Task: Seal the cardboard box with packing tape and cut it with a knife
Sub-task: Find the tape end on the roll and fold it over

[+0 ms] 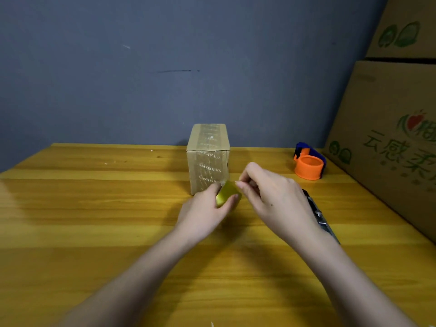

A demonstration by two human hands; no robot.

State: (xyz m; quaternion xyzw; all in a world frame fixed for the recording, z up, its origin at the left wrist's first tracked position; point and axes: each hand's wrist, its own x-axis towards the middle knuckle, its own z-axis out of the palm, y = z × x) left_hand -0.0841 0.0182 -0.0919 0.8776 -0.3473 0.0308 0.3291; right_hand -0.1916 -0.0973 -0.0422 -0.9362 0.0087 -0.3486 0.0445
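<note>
2 hands are working a roll of tape (226,194) at the centre of the frame, just in front of the cardboard box (208,156). The left hand (203,213) is gripping the roll while the right hand (271,194) is picking at its edge with pinched fingertips. Finding the loose end cleanly, then peeling slowly, should keep the strip from splitting. The glossy yellowish roll is largely hidden. A knife (318,213) is lying at centre right on the table (94,208).

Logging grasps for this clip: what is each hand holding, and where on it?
The left hand grips the tape roll around its outer band. The right hand fingers pinch at the roll's top edge.
</note>
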